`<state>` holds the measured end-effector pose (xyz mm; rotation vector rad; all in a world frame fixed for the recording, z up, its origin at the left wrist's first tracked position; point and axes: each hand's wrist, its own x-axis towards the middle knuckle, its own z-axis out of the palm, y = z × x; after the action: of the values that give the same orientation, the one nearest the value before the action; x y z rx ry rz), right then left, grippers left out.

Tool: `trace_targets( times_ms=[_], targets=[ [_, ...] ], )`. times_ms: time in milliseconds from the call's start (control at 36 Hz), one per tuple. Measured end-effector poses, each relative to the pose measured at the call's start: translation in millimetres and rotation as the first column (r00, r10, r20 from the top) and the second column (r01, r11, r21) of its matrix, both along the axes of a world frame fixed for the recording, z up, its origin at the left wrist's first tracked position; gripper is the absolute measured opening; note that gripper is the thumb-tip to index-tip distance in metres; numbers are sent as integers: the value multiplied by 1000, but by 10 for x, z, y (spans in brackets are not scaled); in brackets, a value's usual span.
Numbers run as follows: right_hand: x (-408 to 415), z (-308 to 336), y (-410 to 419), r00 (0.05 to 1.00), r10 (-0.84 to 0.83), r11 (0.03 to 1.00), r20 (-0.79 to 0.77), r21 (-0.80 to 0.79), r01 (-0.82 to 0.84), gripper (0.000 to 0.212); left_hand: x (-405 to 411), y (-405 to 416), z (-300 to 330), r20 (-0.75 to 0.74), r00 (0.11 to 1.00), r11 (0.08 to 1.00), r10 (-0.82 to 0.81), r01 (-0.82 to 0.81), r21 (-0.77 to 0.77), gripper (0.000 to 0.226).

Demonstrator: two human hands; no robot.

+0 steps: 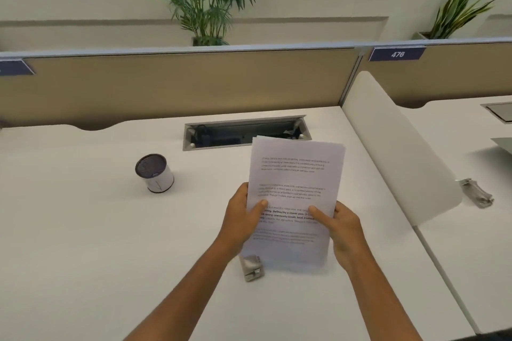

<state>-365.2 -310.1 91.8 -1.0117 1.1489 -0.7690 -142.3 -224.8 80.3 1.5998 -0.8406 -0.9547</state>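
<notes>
A stack of printed white paper sheets (296, 174) is held upright above the white desk (83, 230), tilted slightly right. My left hand (242, 219) grips the stack's left edge, thumb on the front page. My right hand (342, 227) grips the right edge, thumb pressed across the text. A small silver stapler (252, 267) lies on the desk just below the stack's lower left corner, partly hidden by the paper.
A white cylindrical pen cup with a dark mesh top (154, 172) stands left of the papers. An open cable tray (243, 133) is set into the desk behind. A white side divider (399, 141) borders the right, with a second stapler (477, 193) beyond it.
</notes>
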Motion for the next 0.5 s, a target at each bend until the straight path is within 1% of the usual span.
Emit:
trace_targets(
  times_ms=[111, 222, 306, 417, 500],
  targets=[
    [513, 195, 218, 999, 51, 996, 17, -73, -50, 38, 446, 370, 201, 25, 995, 994, 96, -95, -51, 31],
    [1046, 338, 522, 994, 97, 974, -46, -202, -104, 31, 843, 832, 368, 30, 980, 974, 197, -192, -119, 34],
    [1395, 367, 765, 992, 129, 954, -15, -272, -128, 29, 1083, 1181, 455, 28, 957, 945, 288, -279, -170, 36],
    [1740, 267, 1077, 984, 179, 941, 8, -293, -169, 28, 1315, 1577, 369, 21, 922, 910, 387, -378, -168, 38],
    [1899, 64, 1280, 978, 208, 943, -15, -263, -204, 33, 1383, 1821, 176, -19, 908, 900, 418, -417, -127, 43]
  ],
)
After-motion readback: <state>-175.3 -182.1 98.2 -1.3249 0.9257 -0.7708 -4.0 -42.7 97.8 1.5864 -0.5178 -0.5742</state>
